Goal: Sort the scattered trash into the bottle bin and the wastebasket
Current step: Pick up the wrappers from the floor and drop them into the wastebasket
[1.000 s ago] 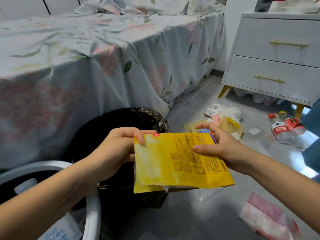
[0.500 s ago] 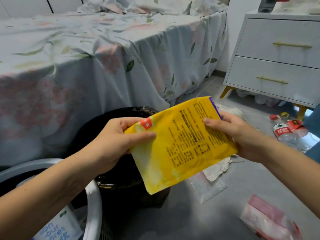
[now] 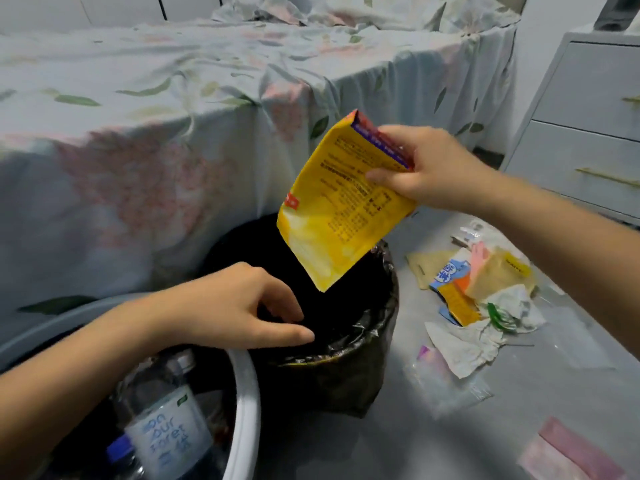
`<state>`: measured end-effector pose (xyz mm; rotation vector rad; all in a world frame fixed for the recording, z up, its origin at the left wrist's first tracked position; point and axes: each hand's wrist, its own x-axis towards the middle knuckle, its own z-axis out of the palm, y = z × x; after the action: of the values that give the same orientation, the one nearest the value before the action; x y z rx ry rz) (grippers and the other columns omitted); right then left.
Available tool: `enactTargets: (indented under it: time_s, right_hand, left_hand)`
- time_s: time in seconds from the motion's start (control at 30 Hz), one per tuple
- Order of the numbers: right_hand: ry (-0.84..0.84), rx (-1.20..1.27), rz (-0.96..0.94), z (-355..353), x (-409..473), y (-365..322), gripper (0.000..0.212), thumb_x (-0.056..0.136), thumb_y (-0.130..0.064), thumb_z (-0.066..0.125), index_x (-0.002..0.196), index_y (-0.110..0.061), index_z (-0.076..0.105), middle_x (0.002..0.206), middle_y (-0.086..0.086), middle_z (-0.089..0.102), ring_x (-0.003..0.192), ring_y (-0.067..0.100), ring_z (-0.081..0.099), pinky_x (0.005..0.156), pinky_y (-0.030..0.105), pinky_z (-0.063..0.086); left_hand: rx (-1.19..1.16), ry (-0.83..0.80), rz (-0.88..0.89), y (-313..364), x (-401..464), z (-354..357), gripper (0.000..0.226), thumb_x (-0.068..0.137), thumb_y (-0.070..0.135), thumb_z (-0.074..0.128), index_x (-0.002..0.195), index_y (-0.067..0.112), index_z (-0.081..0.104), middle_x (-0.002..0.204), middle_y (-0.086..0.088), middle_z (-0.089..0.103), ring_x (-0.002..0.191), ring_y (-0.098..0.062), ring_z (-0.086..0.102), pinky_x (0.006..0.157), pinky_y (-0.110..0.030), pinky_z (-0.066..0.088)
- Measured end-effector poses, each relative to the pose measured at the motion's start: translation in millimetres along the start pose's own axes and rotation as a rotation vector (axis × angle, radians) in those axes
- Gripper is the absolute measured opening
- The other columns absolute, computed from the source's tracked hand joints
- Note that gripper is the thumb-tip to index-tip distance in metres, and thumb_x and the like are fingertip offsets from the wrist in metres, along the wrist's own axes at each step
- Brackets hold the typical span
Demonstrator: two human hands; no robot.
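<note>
Bottle bin (image 3: 247,403): sitting just left of the wastebasket, closest to the person, with a clear bottle (image 3: 166,427) lying inside
Left hand (image 3: 239,306): hanging over the wastebasket's near rim, fingers loose and spread, holding nothing
Wastebasket (image 3: 346,372): standing on the floor with a black bag lining it
Yellow packet (image 3: 332,216): hanging tilted over the wastebasket's mouth, low corner pointing in
Right hand (image 3: 422,168): pinching the yellow packet's top edge, above the wastebasket
Scattered wrappers (image 3: 474,292): lying on the floor right of the wastebasket
Bed (image 3: 173,98): standing behind the wastebasket
</note>
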<state>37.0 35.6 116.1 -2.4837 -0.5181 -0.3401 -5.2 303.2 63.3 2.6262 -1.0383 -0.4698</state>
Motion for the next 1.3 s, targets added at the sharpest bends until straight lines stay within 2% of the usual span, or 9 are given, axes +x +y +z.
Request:
enactTargets:
  time_s: [0.1,0.23,0.37,0.53,0.73,0.87,0.97,1.13,1.3]
  right_hand:
    - [-0.237,-0.262,-0.127,39,25,-8,0.029,0.086,-0.025,0.068,0.112,-0.014,0.063,0.099,0.001,0.067,0.100,0.024,0.060,0.070,0.026,0.033]
    - [-0.499,-0.438,-0.131,98,39,-5,0.031,0.082,-0.028,0.070,0.107,-0.012,0.062,0.108,0.009,0.065,0.102,0.028,0.058,0.078,0.031,0.040]
    - [-0.596,-0.414,-0.081,139,37,6,0.020,0.082,-0.019,0.060,0.101,-0.013,0.062,0.103,0.011,0.066,0.099,0.030,0.059,0.077,0.033,0.044]
    - [-0.634,-0.446,-0.033,167,36,22,0.032,0.085,-0.017,0.060,0.116,-0.013,0.059,0.115,0.013,0.064,0.108,0.031,0.058,0.081,0.032,0.044]
    - [-0.829,-0.625,0.104,186,32,42,0.038,0.085,-0.026,0.065,0.118,-0.008,0.058,0.122,0.014,0.060,0.110,0.030,0.058,0.085,0.032,0.048]
    - [-0.842,-0.741,0.148,193,30,47,0.032,0.088,-0.019,0.062,0.117,-0.008,0.059,0.122,0.012,0.059,0.107,0.030,0.059,0.084,0.035,0.052]
    - [-0.734,-0.809,0.213,196,27,39,0.035,0.090,-0.007,0.055,0.124,-0.010,0.055,0.127,0.009,0.055,0.115,0.032,0.056,0.081,0.040,0.050]
    - [-0.494,-0.850,0.030,196,29,32,0.061,0.090,-0.007,0.052,0.144,-0.006,0.023,0.130,0.012,0.049,0.116,0.033,0.054,0.069,0.037,0.042]
    - [-0.635,-0.819,0.072,182,28,34,0.054,0.089,-0.017,0.058,0.139,-0.012,0.036,0.127,0.011,0.055,0.115,0.032,0.055,0.073,0.036,0.045]
  left_hand:
    - [0.124,-0.062,0.045,9,2,24,0.066,0.065,0.078,0.051,0.111,0.032,0.064,0.099,0.017,0.069,0.091,0.002,0.063,0.081,-0.025,0.052]
    - [0.262,-0.058,0.030,16,10,44,0.044,0.074,0.061,0.059,0.106,0.030,0.062,0.087,0.005,0.067,0.086,-0.018,0.062,0.072,-0.032,0.051]
    - [0.224,-0.011,0.025,15,12,43,0.033,0.075,0.046,0.060,0.105,0.032,0.066,0.084,0.004,0.066,0.082,-0.018,0.060,0.071,-0.032,0.051]
    - [0.224,0.010,0.025,13,13,48,0.039,0.078,0.046,0.058,0.115,0.035,0.063,0.094,0.005,0.068,0.089,-0.018,0.060,0.075,-0.032,0.051]
    - [0.273,0.017,0.040,9,14,51,0.035,0.079,0.048,0.053,0.105,0.027,0.066,0.085,0.002,0.066,0.080,-0.020,0.058,0.069,-0.031,0.048]
    - [0.255,0.030,0.040,8,15,52,0.034,0.079,0.048,0.053,0.103,0.028,0.066,0.083,0.002,0.065,0.078,-0.018,0.058,0.067,-0.030,0.046]
    - [0.246,0.048,0.031,8,15,53,0.036,0.079,0.048,0.054,0.108,0.032,0.065,0.083,0.004,0.065,0.079,-0.018,0.057,0.067,-0.029,0.044]
    - [0.236,0.061,0.011,9,15,52,0.040,0.078,0.049,0.055,0.115,0.035,0.062,0.088,0.003,0.066,0.085,-0.019,0.058,0.070,-0.028,0.045]
    - [0.223,0.055,0.005,9,14,51,0.041,0.078,0.049,0.056,0.116,0.036,0.062,0.088,0.004,0.064,0.088,-0.019,0.059,0.071,-0.028,0.043]
